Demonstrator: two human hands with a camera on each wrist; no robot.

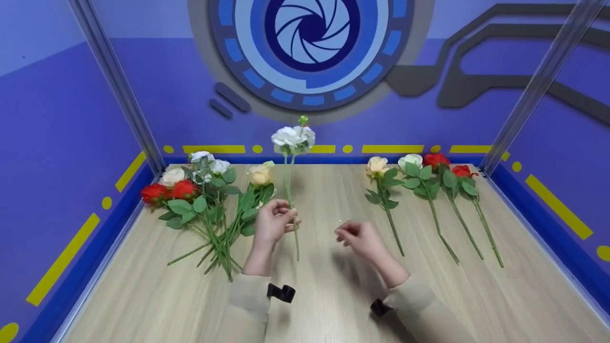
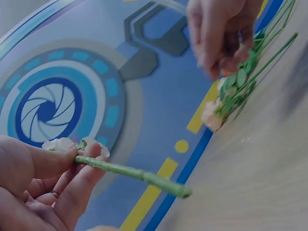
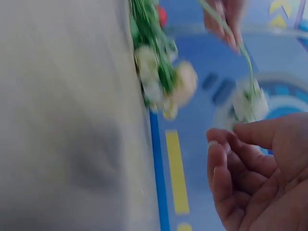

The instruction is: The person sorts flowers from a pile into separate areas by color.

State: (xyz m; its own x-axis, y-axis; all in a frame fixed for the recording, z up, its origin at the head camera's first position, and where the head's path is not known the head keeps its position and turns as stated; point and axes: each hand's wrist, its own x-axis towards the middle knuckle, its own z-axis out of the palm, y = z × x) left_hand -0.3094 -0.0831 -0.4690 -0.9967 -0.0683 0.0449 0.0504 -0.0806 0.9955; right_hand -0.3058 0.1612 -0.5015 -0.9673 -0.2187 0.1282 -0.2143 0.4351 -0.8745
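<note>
Between thumb and fingers my left hand (image 1: 274, 226) pinches the green stem of a white flower (image 1: 293, 138). The flower stands upright above the table, with a small green bud (image 1: 303, 120) at its top. In the left wrist view the cut end of the stem (image 2: 144, 177) points away from the fingers. My right hand (image 1: 360, 238) is over the middle of the table, its fingers loosely curled. From the right wrist view, nothing shows between the thumb and fingertips of that right hand (image 3: 255, 173).
A pile of red, white and cream flowers with crossed stems (image 1: 209, 228) lies left of my left hand. To the right lie a peach rose (image 1: 378, 166), a white rose (image 1: 411, 163) and two red roses (image 1: 436, 161), side by side. Blue printed walls (image 1: 157, 95) enclose the wooden table (image 1: 324, 305).
</note>
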